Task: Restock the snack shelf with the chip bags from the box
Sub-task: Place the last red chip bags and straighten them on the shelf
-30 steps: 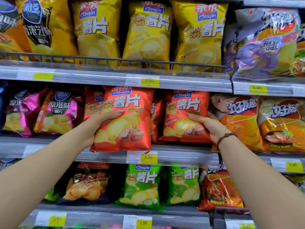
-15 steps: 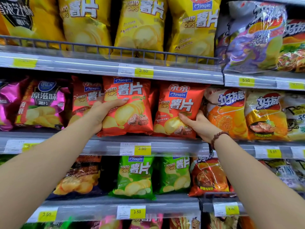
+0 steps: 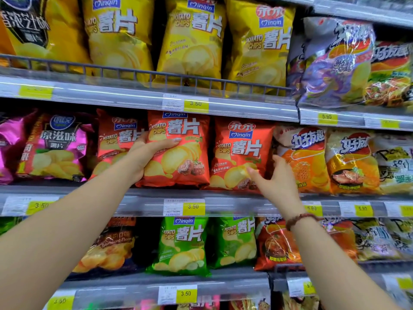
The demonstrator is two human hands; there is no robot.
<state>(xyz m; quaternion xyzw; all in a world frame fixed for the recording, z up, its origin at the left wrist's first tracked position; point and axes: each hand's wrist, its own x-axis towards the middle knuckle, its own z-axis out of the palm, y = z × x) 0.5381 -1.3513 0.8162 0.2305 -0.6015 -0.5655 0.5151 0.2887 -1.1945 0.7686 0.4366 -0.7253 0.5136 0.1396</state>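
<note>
I see three grey metal shelves, each front edge carrying yellow price tags [image 3: 195, 104]. On the upper shelf [image 3: 245, 108], behind a low wire rail [image 3: 107, 71], tall yellow chip bags [image 3: 190, 48] stand upright side by side, with a purple bag [image 3: 330, 63] on the adjoining section to the right. The middle shelf [image 3: 138, 205] holds, left to right, pink bags [image 3: 60, 151], a left red bag [image 3: 114, 144], a front red bag [image 3: 185, 159] overlapping it, a right red bag [image 3: 239, 153], then orange bags [image 3: 306, 159]. On the lower shelf [image 3: 223, 285], green bags [image 3: 183, 247] stand between a dark barbecue bag [image 3: 109, 247] and a red-orange bag [image 3: 277, 245].
</note>
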